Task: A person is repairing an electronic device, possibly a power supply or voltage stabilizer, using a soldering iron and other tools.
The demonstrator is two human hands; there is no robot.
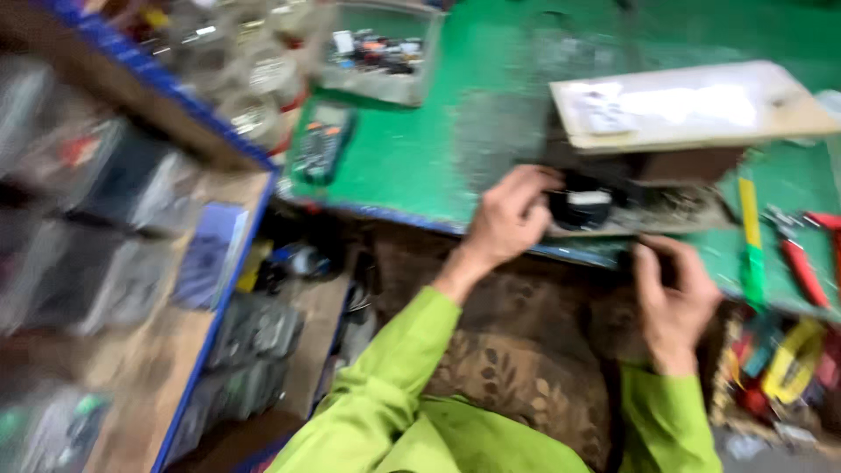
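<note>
Left hand (508, 219) at table (412, 166) edge, grip curled loosely beside black part (583, 203). Right hand (674, 302) nearby, grip unclear through blur.

Whole shot is smeared with motion blur, worst on the shelves (131, 263) left of the green mat (420, 158), where everything melts into streaks. Light is bright and even over the mat, with a washed-out glare patch on the white board (692, 105) at its right end. Under the mat's front edge it drops into dim shadow.
</note>
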